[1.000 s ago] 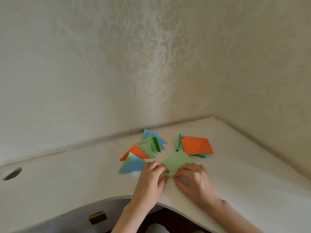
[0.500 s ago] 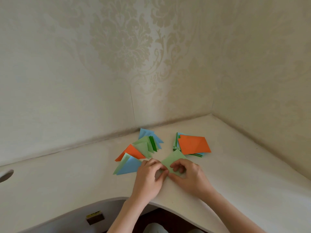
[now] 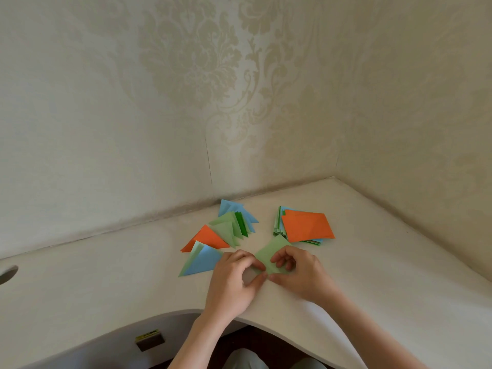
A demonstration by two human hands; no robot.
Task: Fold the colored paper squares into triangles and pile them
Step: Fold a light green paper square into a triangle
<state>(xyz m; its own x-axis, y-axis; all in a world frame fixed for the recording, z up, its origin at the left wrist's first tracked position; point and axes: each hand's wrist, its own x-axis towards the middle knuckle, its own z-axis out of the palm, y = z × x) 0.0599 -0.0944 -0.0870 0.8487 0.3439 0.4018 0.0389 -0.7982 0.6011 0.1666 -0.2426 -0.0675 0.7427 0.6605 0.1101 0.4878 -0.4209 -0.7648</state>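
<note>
Surface: off-white matte desk (image 3: 106,275) set into a room corner, front edge curved w/ a cut-out at centre; round hole (image 3: 8,274) at far left. Walls: cream damask-pattern wallpaper (image 3: 186,62), vertical seam visible near centre.

Work item: light green paper (image 3: 270,255), on desk near front edge, betw. both hands. Thin, matte; far corner points away from the person toward the unfolded stack, long axis running roughly near-to-far, tilted slightly right. Near part hidden by fingers, so full outline can't be told.

Left hand (image 3: 231,280): fingers curled, thumb and forefinger pinching the paper's near-left edge. Right hand (image 3: 298,272): fingers curled, fingertips pinching the paper's near-right part.

Folded pile (image 3: 223,235), just left of work item: triangles fanned loosely, overlapping; orange, light blue, light green, one dark green edge. Sharp creases, flat-lying.

Unfolded stack (image 3: 306,225), right and behind: squares, orange on top, green and blue edges showing beneath, roughly aligned.

Below desk: small dark fitting w/ yellow label (image 3: 149,339) on pale panel.
</note>
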